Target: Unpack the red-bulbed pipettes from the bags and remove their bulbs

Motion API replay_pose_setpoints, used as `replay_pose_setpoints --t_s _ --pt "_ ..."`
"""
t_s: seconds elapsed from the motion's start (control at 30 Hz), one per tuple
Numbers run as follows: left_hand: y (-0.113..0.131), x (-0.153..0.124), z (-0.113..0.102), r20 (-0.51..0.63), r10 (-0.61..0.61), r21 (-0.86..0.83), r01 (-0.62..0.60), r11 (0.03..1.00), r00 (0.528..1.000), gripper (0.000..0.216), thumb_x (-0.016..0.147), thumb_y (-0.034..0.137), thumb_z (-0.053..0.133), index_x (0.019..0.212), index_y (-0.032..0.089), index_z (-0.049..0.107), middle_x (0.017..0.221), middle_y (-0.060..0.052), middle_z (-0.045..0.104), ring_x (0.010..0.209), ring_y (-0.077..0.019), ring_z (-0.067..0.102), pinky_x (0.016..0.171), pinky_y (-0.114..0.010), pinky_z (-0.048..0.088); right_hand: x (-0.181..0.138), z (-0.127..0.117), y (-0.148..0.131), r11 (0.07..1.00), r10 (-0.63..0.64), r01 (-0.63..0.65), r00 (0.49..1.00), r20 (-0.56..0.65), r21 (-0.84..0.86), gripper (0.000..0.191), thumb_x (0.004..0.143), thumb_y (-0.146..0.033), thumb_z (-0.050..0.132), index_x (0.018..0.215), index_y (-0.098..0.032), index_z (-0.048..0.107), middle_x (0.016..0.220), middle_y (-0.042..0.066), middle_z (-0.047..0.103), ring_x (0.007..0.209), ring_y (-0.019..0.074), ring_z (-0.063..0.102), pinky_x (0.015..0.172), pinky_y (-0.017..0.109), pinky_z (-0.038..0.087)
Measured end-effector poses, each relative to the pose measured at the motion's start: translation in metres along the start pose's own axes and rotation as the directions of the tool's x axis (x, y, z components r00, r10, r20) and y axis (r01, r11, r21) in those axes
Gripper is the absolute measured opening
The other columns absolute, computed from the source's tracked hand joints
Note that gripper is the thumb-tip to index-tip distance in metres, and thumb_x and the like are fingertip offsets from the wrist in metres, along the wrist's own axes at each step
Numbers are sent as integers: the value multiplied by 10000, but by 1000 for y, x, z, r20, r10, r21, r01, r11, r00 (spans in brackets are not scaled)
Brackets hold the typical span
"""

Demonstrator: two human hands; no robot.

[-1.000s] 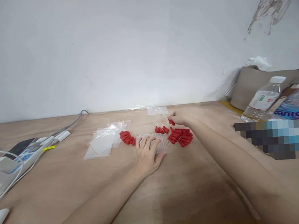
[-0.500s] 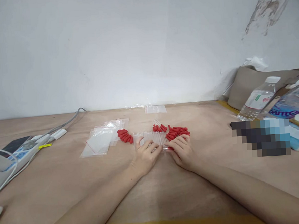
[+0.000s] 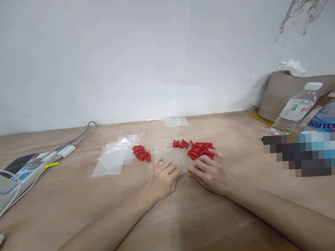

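Observation:
My left hand (image 3: 164, 178) is closed, thumb and fingertips pinching a thin clear tube (image 3: 185, 171) that lies crosswise between both hands. Facing it, my right hand (image 3: 211, 174) is closed around a red rubber bulb (image 3: 199, 169), mostly hidden by the fingers; its fingertips touch the tube's right end. Just beyond the hands lies a row of clear tubes (image 3: 173, 155), side by side. Red bulbs lie in a pile (image 3: 200, 148) behind my right hand and in a curved cluster (image 3: 141, 153) left of the tubes. Several more red bulbs (image 3: 180, 143), seemingly with clear tubes attached, lie behind the row.
Clear zip bags (image 3: 109, 157) are fanned out at the left, and another bag (image 3: 175, 122) lies near the wall. A power strip (image 3: 25, 176) with cables stands far left. At the right are a water bottle (image 3: 295, 112), a grey-brown bag (image 3: 279, 92) and a pixelated patch.
The right hand's fingers have curled and lifted slightly, with the red bulb now deeper in the grip. The left hand has drawn a little toward me. The view has shifted slightly.

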State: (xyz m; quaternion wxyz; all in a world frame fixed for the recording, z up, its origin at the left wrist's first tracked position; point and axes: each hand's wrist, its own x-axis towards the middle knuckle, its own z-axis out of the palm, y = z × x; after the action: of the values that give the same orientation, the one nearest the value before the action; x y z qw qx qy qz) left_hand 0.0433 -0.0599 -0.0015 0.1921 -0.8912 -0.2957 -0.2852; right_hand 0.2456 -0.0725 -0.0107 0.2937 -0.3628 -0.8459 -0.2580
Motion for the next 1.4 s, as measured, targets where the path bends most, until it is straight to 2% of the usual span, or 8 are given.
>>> replay_pose_setpoints --t_s 0.53,0.7,0.8,0.9,0.97,1.03,1.17,1.4 --pt "1 -2 -1 -30 -45 -38 44 998 999 211 864 181 407 727 163 566 614 -3 567 646 -134 484 738 -336 278 -12 -12 11 990 -108 87 973 -204 -111 268 821 -154 504 983 -351 582 745 -101 662 712 67 554 849 320 220" --pt "-12 -4 0 -54 -193 -18 193 981 980 234 877 188 377 777 164 587 649 -20 564 623 -138 479 639 -295 322 -13 -10 38 972 234 -234 946 -224 26 176 790 -252 567 943 -300 638 766 -23 655 688 102 556 741 306 304" --pt "-20 0 2 -10 -258 -70 257 964 966 242 872 155 342 925 159 578 768 -44 545 668 -137 490 594 -250 368 -1 -6 69 841 498 -465 865 -62 275 210 809 -314 512 901 -208 667 793 40 619 670 119 550 639 267 379" --pt "-22 14 5 22 -260 -76 261 962 965 347 822 84 314 1108 154 496 884 -73 490 731 -154 485 589 -249 409 18 3 102 668 660 -680 729 180 301 239 785 -309 510 907 -178 668 786 49 599 643 130 535 611 268 412" --pt "-20 26 9 10 -230 -63 230 971 973 359 814 84 311 1124 151 481 862 -69 469 713 -159 470 578 -257 420 31 11 118 537 672 -787 617 410 303 237 763 -283 526 928 -175 657 807 43 619 625 118 539 600 254 423" --pt "-15 37 15 -29 -183 -57 181 982 983 308 828 87 312 1052 141 516 809 -58 470 703 -160 464 598 -263 432 40 19 127 480 669 -826 563 486 296 255 721 -291 573 923 -151 645 795 45 633 600 108 541 556 231 425" --pt "-3 47 26 -60 -59 -51 56 997 996 232 837 70 326 864 131 548 778 -58 507 734 -165 480 686 -274 440 48 34 127 452 657 -842 538 529 295 222 638 -317 646 767 -137 640 664 25 630 553 98 528 476 195 395" --pt "11 41 32 63 26 -45 -23 999 998 214 835 78 328 743 159 504 709 -45 511 682 -171 488 634 -285 428 44 39 123 453 569 -838 534 625 304 161 597 -305 665 650 -154 656 631 11 650 571 104 554 490 184 405"
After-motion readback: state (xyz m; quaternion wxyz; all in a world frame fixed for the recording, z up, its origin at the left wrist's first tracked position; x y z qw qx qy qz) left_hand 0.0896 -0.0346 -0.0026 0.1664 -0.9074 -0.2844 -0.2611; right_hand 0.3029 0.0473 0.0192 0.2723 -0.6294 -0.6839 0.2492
